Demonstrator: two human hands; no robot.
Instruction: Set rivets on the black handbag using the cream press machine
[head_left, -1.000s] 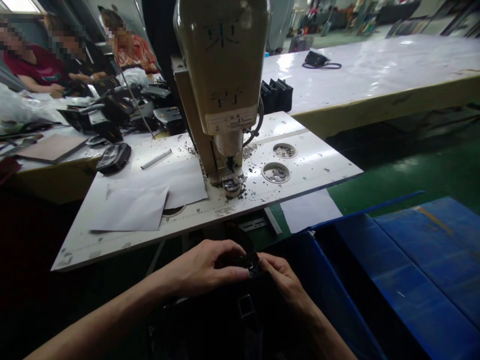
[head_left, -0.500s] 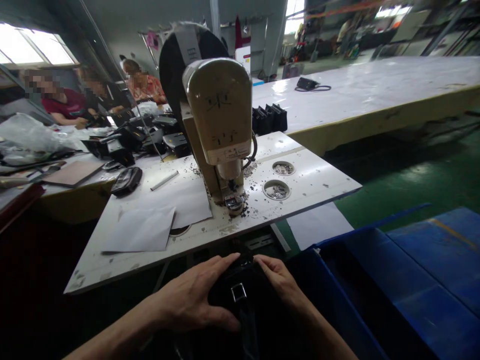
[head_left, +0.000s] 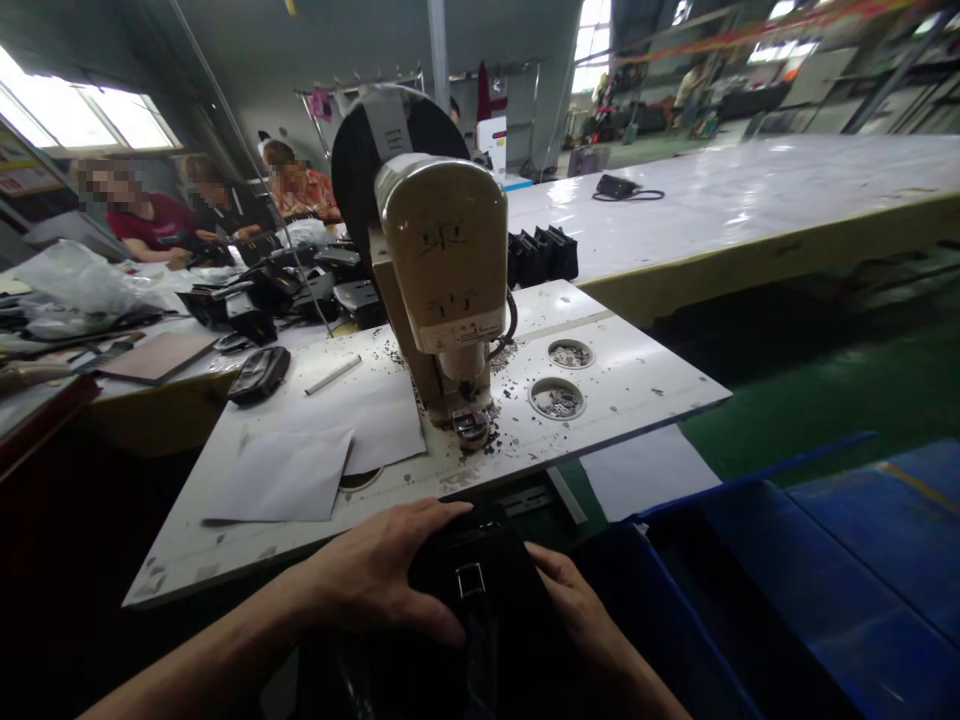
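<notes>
A black bag [head_left: 510,590] with a square silver buckle and a dark strap is held low in front of me, below the machine table's front edge. My left hand [head_left: 375,570] wraps its left side, thumb on the front near the buckle and fingers along the top. On the right side, my right hand [head_left: 574,595] grips the bag, with its lower fingers hidden. Beyond the bag stands a cream-coloured riveting or punching machine [head_left: 450,260], its small metal die above the white machine table [head_left: 637,380]. The bag's lower part is lost in shadow.
White paper sheets [head_left: 281,475] and a dark pouch [head_left: 259,376] lie on the machine table's left, amid dark scraps. A blue bin [head_left: 675,610] stands at right. Black bags [head_left: 544,253] line the long table [head_left: 712,200]. Several people sit at the left.
My right hand has slid from the bag's top edge down its right side. The left hand still holds the left side. The view has tilted up slightly.
</notes>
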